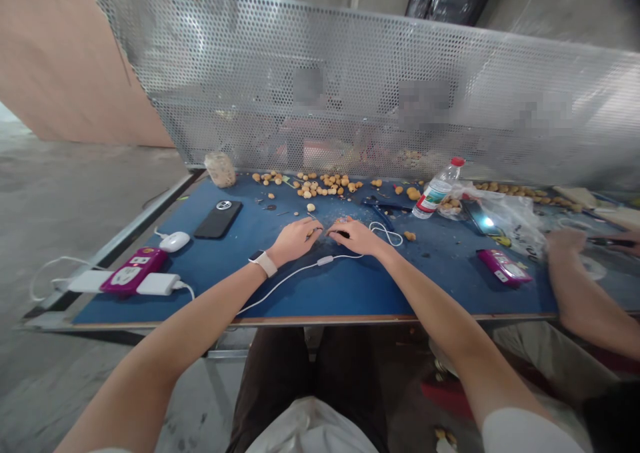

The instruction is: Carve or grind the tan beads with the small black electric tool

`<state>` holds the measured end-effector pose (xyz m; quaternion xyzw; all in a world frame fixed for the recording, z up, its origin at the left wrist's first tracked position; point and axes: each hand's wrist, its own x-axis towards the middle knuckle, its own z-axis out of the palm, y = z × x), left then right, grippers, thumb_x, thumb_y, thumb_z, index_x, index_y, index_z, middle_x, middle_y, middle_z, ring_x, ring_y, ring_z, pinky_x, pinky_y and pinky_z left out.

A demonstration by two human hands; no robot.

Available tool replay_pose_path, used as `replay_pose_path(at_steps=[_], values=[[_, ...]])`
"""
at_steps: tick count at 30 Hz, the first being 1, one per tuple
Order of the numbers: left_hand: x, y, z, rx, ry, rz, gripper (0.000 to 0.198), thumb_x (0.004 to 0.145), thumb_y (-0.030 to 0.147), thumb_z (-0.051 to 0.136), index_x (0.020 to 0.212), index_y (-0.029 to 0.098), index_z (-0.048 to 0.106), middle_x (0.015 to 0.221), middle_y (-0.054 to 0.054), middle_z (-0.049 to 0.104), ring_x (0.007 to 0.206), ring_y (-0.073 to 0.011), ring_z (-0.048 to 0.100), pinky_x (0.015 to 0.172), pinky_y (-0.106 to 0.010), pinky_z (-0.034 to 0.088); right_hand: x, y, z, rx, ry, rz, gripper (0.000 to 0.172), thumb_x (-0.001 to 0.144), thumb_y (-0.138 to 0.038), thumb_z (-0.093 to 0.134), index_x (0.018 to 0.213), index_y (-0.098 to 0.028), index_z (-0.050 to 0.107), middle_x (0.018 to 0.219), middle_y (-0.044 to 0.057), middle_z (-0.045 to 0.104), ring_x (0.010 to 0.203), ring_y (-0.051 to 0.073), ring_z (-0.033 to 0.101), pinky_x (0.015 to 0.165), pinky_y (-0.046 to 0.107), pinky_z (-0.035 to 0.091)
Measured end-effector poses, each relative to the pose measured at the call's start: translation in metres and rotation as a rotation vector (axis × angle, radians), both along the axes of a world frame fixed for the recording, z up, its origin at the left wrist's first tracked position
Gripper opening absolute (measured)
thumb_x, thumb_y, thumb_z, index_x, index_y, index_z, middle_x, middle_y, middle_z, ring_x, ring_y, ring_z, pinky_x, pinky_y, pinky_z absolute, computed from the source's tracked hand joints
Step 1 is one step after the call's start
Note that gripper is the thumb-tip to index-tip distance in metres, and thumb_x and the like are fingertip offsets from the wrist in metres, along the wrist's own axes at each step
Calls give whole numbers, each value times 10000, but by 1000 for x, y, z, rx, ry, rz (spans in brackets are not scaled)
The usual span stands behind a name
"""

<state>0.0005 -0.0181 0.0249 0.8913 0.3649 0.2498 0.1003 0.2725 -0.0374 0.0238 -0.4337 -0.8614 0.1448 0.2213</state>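
Observation:
Near the middle of the blue table [320,293], my left hand [297,240] has its fingers curled around a small tan object, perhaps a round bead, mostly hidden. A watch with a pale band is on that wrist. Just to the right, my right hand [353,236] is bent with thumb and fingers close together; what it may hold is too small to make out. The fingertips of both hands nearly meet. Behind them lies a single round tan bead [311,207], and farther back many similar tan beads [327,185] are scattered. A white cable [325,260] runs below my hands.
A black phone [219,219], a white mouse-like item [175,242] and a purple power strip [134,271] are at left. Blue-handled pliers [381,212], a bottle [439,190] and a purple pack [503,267] are at right. Another person's hand [565,241] works beyond. A perforated metal panel [360,86] stands behind.

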Motion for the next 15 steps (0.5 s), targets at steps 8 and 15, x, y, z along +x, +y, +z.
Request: replay_pose_path(at_steps=[8, 15], values=[[0, -1, 0, 11, 23, 43, 317, 1192, 301, 568, 1260, 231, 870, 1208, -124, 850, 1058, -289, 821, 923, -373, 628, 0, -2, 3, -13, 10, -33, 375, 1235, -432, 614, 1366, -252, 916, 1084, 88, 921, 1089, 308, 858, 1264, 498, 540], [0, -2, 2, -16, -13, 35, 327, 1200, 315, 565, 1283, 225, 869, 1228, -131, 847, 1082, -295, 816, 922, -376, 619, 0, -2, 2, -22, 7, -35, 356, 1232, -422, 624, 1356, -263, 918, 1030, 74, 913, 1052, 313, 860, 1288, 540, 526]])
